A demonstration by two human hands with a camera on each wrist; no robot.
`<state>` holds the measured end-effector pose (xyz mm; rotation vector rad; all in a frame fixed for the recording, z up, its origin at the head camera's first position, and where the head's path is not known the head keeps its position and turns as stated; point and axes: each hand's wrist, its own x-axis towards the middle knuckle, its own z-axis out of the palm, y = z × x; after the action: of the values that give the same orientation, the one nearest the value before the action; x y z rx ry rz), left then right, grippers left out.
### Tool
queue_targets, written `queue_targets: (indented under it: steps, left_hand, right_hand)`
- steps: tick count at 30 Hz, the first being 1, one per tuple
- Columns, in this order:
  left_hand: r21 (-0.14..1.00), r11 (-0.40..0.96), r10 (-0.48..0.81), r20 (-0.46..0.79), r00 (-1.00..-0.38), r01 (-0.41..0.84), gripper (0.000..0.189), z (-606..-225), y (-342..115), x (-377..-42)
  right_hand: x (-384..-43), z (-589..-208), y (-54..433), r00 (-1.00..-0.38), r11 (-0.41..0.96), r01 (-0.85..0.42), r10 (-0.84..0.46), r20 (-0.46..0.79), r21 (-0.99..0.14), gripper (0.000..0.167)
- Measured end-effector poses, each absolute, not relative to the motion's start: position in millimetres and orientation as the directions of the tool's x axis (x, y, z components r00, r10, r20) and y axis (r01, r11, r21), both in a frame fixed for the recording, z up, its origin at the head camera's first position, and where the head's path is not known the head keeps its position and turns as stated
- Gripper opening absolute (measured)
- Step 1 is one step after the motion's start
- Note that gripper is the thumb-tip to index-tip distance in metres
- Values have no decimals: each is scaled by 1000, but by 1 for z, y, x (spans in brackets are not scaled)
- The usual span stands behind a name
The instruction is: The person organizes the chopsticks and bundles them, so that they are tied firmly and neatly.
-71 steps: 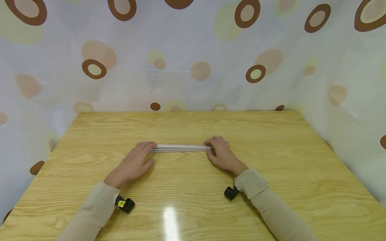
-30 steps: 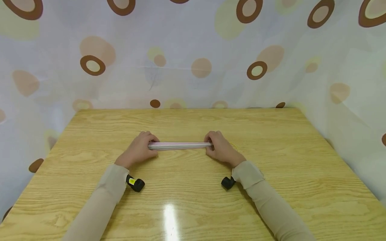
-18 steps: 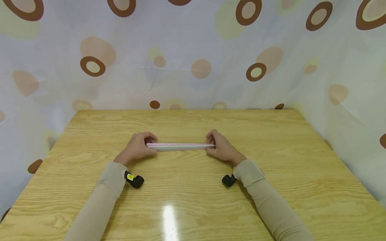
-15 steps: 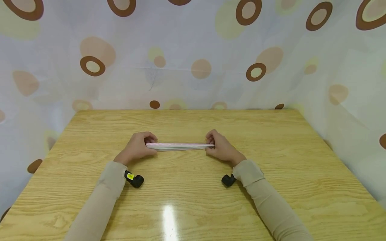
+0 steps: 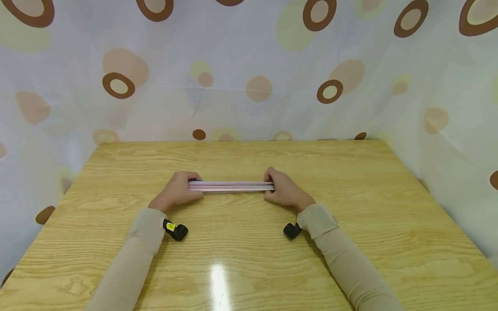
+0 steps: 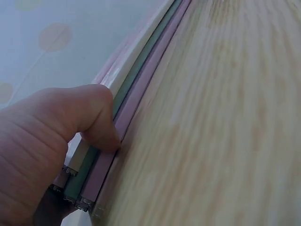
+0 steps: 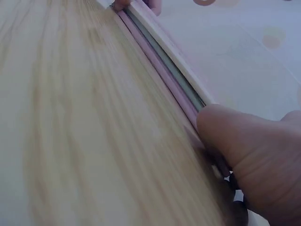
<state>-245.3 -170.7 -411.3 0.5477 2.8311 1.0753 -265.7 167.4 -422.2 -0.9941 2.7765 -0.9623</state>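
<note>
A bundle of long thin strips (image 5: 233, 187) in pink, white and green lies sideways across the middle of the table, between both hands. My left hand (image 5: 178, 188) grips its left end, thumb on the near side. In the left wrist view the thumb (image 6: 101, 120) presses across the strips, whose ends (image 6: 84, 202) look dark and toothed. My right hand (image 5: 285, 188) holds the other end. The right wrist view has the right thumb (image 7: 225, 129) against the near side, and the left fingertips (image 7: 123, 4) at the far end. Fingers behind the bundle are largely hidden.
The wood-grain table (image 5: 249, 242) extends around the hands, with a bright light reflection near the front. A white cloth with brown and beige circles (image 5: 233, 116) hangs behind it and along the sides. Small black cameras (image 5: 180, 232) sit at the wrists.
My left hand, earlier laid over the bundle's end with its thumb apart, now grips that end. The bundle has turned slightly, with more pink showing. The yellow loop beside my right hand is out of sight.
</note>
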Motion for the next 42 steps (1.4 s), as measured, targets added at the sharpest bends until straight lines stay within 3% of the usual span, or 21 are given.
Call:
queue_targets:
  steps: [5, 12, 21, 26, 31, 42]
  left_hand:
    - [646, 699, 341, 73, -937, 305, 25, -410, -169, -246]
    - [615, 736, 345, 17, -939, 282, 26, -406, -167, -245]
    - [551, 784, 369, -42, -928, 287, 25, -396, -159, -241]
    - [480, 805, 408, -21, -913, 348, 23, -396, -155, -236]
    - [387, 837, 420, 4, -908, 388, 24, -395, -152, -232]
    - [368, 853, 405, -20, -914, 370, 17, -397, -144, -231]
  right_hand:
    - [-267, -420, 168, -796, 618, -566, -583, 165, -546, 25]
    - [-260, -410, 165, -764, 674, -619, -635, 114, -403, 24]
    - [-256, -401, 160, -741, 691, -659, -665, 97, -298, 27]
    - [-253, -401, 159, -722, 681, -683, -683, 110, -265, 26]
    - [-251, -403, 157, -701, 659, -708, -701, 133, -254, 22]
    - [-248, -405, 159, -738, 678, -654, -670, 83, -336, 14]
